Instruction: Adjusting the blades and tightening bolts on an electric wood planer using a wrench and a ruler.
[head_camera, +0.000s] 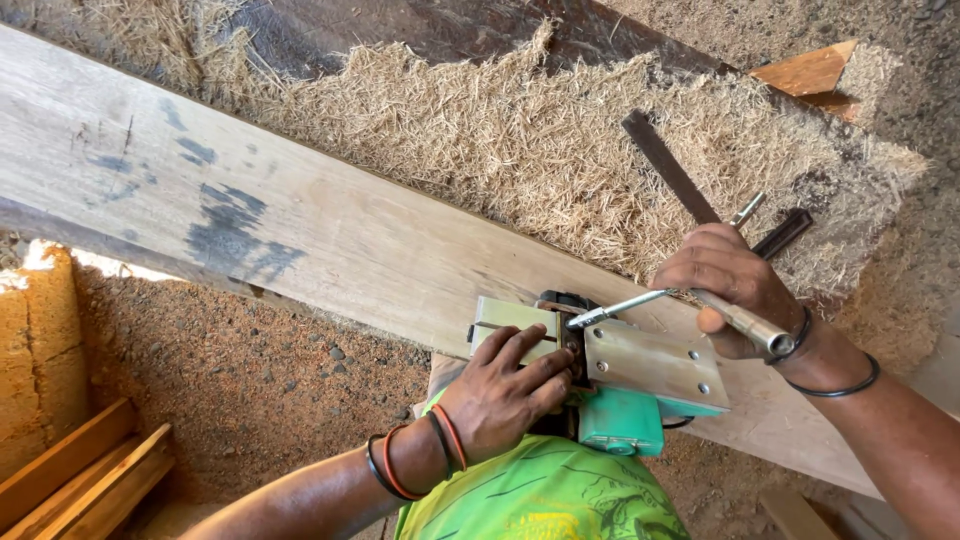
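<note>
Two hands work on an upturned electric planer (610, 385) lying on a long plank (300, 225): our left hand (505, 395) presses spread fingers, our right hand (730, 290) grips a socket wrench (680, 300). Wood shavings (560, 140) cover the earth floor (250, 385) behind.

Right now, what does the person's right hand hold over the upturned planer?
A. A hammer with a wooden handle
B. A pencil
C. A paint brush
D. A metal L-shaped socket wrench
D: the right hand grips a shiny metal L-shaped wrench whose tip meets the blade area of the green electric planer, while the left hand steadies the planer on the wooden plank.
</note>
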